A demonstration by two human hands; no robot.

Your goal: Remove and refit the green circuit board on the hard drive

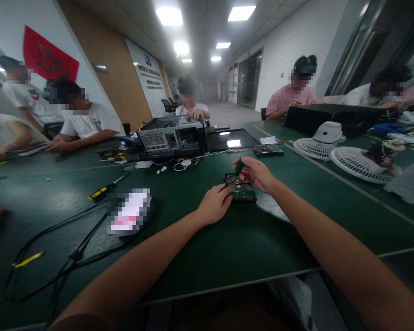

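Note:
A hard drive (245, 195) lies on the green table in front of me, its green circuit board facing up. My left hand (214, 205) holds it at the left side, with the fingertips over its edge and board. Above the drive's far part, my right hand (258, 174) is closed around the dark green handle of a screwdriver (239, 166). The handle stands tilted over the drive; its tip is too small to make out. Beyond the hands rests a second hard drive (268, 151).
An opened computer case (172, 140) stands farther back beside a flat dark panel (232, 139). White fan parts (360, 163) lie to the right. On the left are a yellow-black screwdriver (102, 191), black cables (76, 255) and a blurred white-pink item (131, 214). Several people sit around the table.

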